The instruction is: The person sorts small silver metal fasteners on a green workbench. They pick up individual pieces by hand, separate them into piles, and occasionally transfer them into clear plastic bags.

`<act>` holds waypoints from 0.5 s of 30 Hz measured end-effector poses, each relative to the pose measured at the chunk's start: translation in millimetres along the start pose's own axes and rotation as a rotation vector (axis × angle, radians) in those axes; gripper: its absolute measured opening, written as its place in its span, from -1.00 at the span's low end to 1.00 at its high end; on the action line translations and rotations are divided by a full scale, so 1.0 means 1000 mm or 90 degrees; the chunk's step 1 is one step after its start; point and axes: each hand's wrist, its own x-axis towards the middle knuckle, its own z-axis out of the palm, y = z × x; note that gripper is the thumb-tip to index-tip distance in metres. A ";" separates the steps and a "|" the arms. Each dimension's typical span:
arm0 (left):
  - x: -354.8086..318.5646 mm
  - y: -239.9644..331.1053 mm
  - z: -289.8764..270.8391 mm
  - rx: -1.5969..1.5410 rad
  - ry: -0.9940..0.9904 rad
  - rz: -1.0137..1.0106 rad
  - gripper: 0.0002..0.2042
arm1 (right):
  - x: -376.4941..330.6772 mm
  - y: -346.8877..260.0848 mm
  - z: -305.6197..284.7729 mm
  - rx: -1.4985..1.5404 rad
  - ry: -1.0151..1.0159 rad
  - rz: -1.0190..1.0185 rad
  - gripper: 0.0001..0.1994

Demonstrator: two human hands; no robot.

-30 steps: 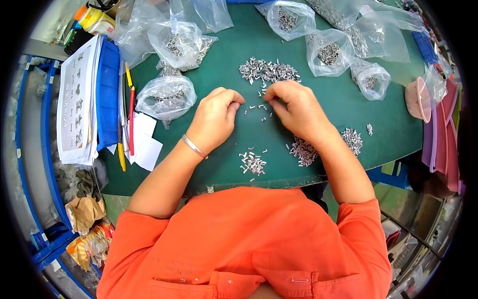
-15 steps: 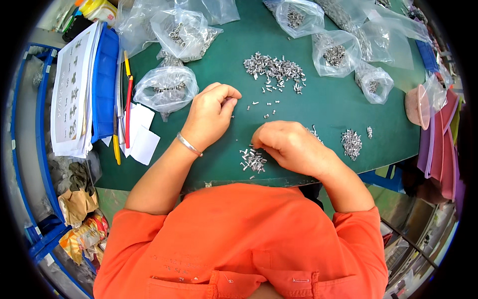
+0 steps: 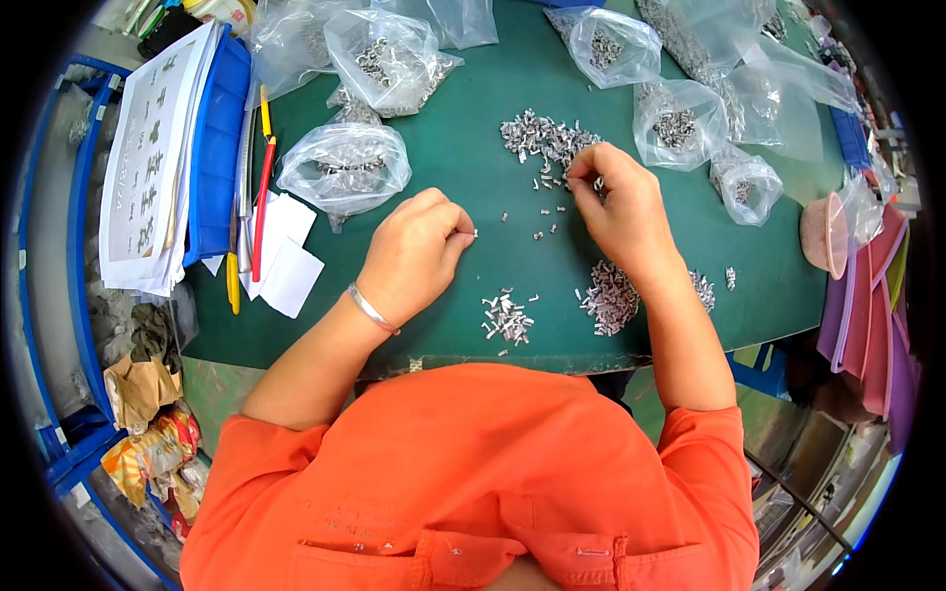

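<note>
Parts [image 3: 538,136] draw the right hand [image 3: 628,209] back from the near pile [image 3: 506,321], picking seemingly resumed, fingertips together, hold unclear; left hand's [image 3: 416,244] fingertips pinch one.

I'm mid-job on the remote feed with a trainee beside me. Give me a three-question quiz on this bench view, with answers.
1. What is the left hand pinching?
2. True or false: the right hand is closer than the left to the far pile of small metal parts.
3. The red pen lies right beside or over: (a) the white paper slips, (b) the pink bowl, (c) the far pile?

Key: 1. A small pale piece. 2. True. 3. a.
</note>
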 end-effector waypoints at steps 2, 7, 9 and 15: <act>0.006 0.006 0.007 0.005 0.014 0.004 -0.92 | 0.003 -0.001 0.002 -0.025 0.028 -0.066 -0.89; 0.017 0.008 0.018 0.001 0.016 0.030 -0.93 | 0.002 0.000 0.020 0.008 -0.023 -0.153 -0.90; 0.016 0.007 0.016 -0.022 0.016 0.018 -0.93 | 0.004 0.001 0.015 0.015 0.003 -0.121 -0.90; 0.015 0.005 0.017 -0.036 0.015 0.001 -0.92 | 0.006 0.000 0.018 -0.001 0.009 -0.113 -0.90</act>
